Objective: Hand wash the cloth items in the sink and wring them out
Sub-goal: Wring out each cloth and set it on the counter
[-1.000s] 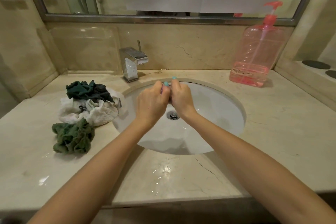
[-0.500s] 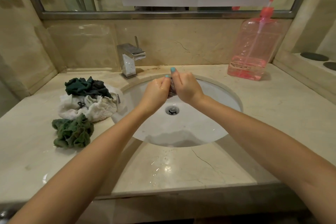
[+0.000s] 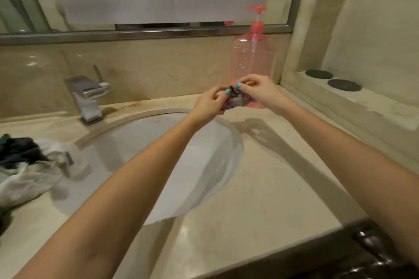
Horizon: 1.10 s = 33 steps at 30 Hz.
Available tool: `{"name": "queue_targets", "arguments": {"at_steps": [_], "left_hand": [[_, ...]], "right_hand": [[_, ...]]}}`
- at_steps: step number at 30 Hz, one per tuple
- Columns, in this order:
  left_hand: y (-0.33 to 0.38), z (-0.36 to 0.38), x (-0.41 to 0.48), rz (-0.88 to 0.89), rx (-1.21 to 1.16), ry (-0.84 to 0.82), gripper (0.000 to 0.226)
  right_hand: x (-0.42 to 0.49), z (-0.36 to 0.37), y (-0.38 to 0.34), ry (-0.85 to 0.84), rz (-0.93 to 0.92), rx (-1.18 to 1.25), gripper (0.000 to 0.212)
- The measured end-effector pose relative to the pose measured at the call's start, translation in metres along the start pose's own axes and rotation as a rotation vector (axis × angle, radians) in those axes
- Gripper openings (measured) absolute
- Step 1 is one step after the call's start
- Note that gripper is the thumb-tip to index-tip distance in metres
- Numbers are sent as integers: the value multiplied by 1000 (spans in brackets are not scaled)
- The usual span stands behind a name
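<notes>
A small dark, purplish cloth (image 3: 238, 99) is held between both hands above the counter, past the right rim of the white sink (image 3: 145, 165). My left hand (image 3: 209, 103) pinches its left side. My right hand (image 3: 260, 92) pinches its upper right edge, just in front of the pink bottle. The cloth is bunched and partly hidden by my fingers. A pile of dark green and white cloths (image 3: 25, 165) lies on the counter left of the sink, cut off by the frame edge.
A chrome faucet (image 3: 87, 95) stands behind the sink at left. A pink pump bottle (image 3: 252, 56) stands at the back right. A raised marble ledge with two dark round discs (image 3: 343, 85) runs along the right. A mirror is above.
Both hands have carried the small cloth from over the sink drain to the right, above the counter near the pink bottle. The view has swung right, so the cloth pile sits at the left edge.
</notes>
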<state>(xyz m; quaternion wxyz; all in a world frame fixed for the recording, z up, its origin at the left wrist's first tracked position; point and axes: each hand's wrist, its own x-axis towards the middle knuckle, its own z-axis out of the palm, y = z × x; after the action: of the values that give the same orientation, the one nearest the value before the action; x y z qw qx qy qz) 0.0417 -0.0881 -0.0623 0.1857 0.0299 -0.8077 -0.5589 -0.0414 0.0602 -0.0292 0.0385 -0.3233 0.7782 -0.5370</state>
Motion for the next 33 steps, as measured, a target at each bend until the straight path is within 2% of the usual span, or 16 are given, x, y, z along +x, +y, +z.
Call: {"name": "queue_targets", "arguments": {"at_steps": [3,7,11,13,18,22,28,33], "left_hand": [[-4,32,28,71,75,-2,16],[-26,63,45,116,442,-87,34],[-35,67,39,78,461,-72,36],[-34,57,36,86,509,-81,38],[-10,3,12,213,636,-97,35],[13,-64,-30,251,766,-38,34],[22,-186,-132,217,895,101,27],[13,-287,-209,-61,1036,298,32]], "right_hand": [[7,-30,29,23,91,26,22],[6,-44,72,25,146,-79,27],[-14,-46,87,34,244,61,25],[-20,-48,79,9,253,19,26],[-15,-30,37,45,77,-230,29],[-19,29,-17,-37,-8,-270,31],[-37,170,-90,-280,-165,-130,27],[-54,277,-144,-433,-270,-59,28]]}}
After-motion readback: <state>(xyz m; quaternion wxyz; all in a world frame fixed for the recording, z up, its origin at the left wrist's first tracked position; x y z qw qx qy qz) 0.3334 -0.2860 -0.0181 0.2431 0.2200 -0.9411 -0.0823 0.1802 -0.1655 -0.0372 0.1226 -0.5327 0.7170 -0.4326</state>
